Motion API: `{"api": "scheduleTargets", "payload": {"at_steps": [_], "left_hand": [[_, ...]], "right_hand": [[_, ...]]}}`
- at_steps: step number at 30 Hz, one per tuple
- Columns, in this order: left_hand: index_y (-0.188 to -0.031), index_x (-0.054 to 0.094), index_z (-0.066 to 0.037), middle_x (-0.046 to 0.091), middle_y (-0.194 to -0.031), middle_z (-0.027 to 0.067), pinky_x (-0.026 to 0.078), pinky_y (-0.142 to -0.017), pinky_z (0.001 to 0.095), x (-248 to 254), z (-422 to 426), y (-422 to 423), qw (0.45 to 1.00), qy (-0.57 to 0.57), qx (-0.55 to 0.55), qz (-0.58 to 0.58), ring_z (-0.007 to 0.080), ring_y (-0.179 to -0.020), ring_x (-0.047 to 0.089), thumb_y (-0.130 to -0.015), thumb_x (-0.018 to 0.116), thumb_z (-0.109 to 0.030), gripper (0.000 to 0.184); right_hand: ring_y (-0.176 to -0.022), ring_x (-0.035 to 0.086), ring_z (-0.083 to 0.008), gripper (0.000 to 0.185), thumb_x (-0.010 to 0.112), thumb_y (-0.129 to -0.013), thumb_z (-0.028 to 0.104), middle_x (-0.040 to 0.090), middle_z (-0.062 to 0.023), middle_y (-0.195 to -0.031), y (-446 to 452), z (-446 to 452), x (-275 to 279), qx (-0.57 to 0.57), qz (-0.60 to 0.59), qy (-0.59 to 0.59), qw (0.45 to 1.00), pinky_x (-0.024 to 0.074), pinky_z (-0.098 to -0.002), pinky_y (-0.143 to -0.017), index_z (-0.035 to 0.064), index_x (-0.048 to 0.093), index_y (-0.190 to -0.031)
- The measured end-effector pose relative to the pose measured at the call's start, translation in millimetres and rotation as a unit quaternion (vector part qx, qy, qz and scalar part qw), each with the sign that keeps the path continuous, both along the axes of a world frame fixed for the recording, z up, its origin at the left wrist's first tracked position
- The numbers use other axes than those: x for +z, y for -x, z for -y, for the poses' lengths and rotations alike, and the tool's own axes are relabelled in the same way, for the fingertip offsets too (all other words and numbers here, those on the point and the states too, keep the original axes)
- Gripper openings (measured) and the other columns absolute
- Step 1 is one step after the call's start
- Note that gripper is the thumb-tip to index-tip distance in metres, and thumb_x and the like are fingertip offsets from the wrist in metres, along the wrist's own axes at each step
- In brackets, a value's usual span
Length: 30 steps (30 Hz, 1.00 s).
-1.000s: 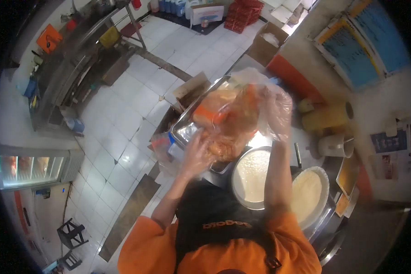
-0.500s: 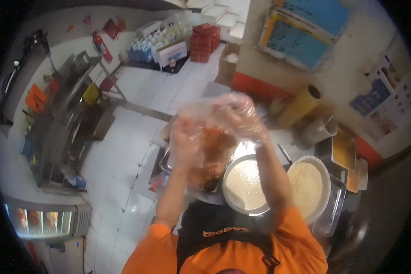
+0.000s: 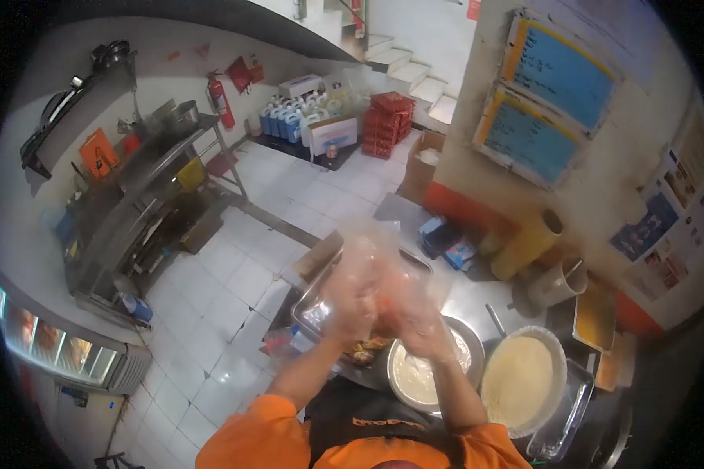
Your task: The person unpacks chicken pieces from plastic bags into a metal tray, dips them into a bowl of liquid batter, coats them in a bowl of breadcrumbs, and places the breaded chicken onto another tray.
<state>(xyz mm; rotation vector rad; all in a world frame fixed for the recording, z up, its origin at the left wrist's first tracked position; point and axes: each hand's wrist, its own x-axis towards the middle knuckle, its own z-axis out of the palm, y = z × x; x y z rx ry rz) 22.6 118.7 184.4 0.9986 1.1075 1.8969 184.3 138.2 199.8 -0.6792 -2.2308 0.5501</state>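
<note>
My left hand (image 3: pixel 350 309) and my right hand (image 3: pixel 418 324) are close together over a metal tray (image 3: pixel 299 314). Both are smeared by motion and look covered in clear plastic. They appear closed on a translucent plastic bag (image 3: pixel 360 246), whose outline is blurred above the fingers. Something reddish shows between the hands, too blurred to name. Browned food pieces (image 3: pixel 365 352) lie just below my left wrist. Under my right forearm stands a round bowl of creamy white batter (image 3: pixel 414 379), and right of it a wide bowl of pale, dry-looking powder (image 3: pixel 524 383).
A clear rectangular container (image 3: pixel 559 430) sits beside the powder bowl. Along the wall are a yellow cylinder (image 3: pixel 528 246), a pitcher (image 3: pixel 557 283) and a pan with yellow contents (image 3: pixel 594 313). Blue packets (image 3: pixel 454 246) lie at the counter's back. Left is tiled floor (image 3: pixel 211 336).
My hands have drawn together and lowered toward the tray. Before, they were apart with the plastic stretched between them over reddish food. The view has tilted up, showing more stairs and wall.
</note>
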Motion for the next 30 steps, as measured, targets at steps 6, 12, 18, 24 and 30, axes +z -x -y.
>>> {"api": "scheduleTargets", "payload": {"at_steps": [6,12,18,24,30], "left_hand": [[-0.107,0.072,0.002,0.072,-0.089,0.0013,0.049,-0.067,0.0251,39,6,-5,0.993,0.011,0.089,-0.08,0.0078,-0.08,0.061,-0.097,0.067,-0.009,0.016],[-0.104,0.072,0.002,0.066,-0.08,-0.0017,0.044,-0.061,0.0255,-26,-15,31,0.781,-0.174,0.268,-0.537,0.0069,-0.071,0.052,-0.099,0.067,-0.013,0.017],[-0.097,0.071,0.001,0.065,-0.08,-0.0016,0.047,-0.06,0.0282,1,-8,33,0.953,0.003,0.095,-0.286,0.0075,-0.072,0.056,-0.097,0.072,-0.02,0.021],[-0.125,0.065,-0.006,0.072,-0.103,0.005,0.054,-0.086,0.032,41,10,60,0.959,0.027,-0.275,-0.064,0.0151,-0.094,0.065,-0.092,0.076,-0.016,0.037],[-0.126,0.065,-0.004,0.071,-0.109,0.0039,0.053,-0.089,0.0311,27,35,53,0.94,0.059,-0.322,-0.095,0.0148,-0.099,0.065,-0.093,0.076,-0.016,0.037]], "right_hand": [[-0.106,0.062,-0.0428,0.031,0.061,-0.091,0.015,0.068,-0.0211,-0.114,10,27,16,-0.016,-0.062,0.06,0.996,0.0474,-0.048,-0.095,0.0039,0.069,-0.119],[-0.104,0.064,-0.0372,0.03,0.061,-0.095,0.019,0.07,-0.0195,-0.113,5,43,12,-0.016,-0.082,0.231,0.969,0.0482,-0.0454,-0.092,0.0011,0.068,-0.119],[-0.108,0.062,-0.0299,0.036,0.063,-0.096,0.019,0.067,-0.0188,-0.111,1,52,22,0.026,-0.136,0.243,0.96,0.0474,-0.0445,-0.095,0.0036,0.063,-0.129],[-0.102,0.059,-0.0418,0.03,0.065,-0.089,0.009,0.065,-0.0211,-0.106,-14,21,78,0.058,-0.028,-0.011,0.998,0.0465,-0.0496,-0.091,0.0032,0.067,-0.118],[-0.104,0.064,-0.0378,0.028,0.059,-0.093,0.006,0.068,-0.0214,-0.117,-21,2,93,0.18,0.014,0.071,0.981,0.0503,-0.0435,-0.091,0.0026,0.067,-0.12]]}}
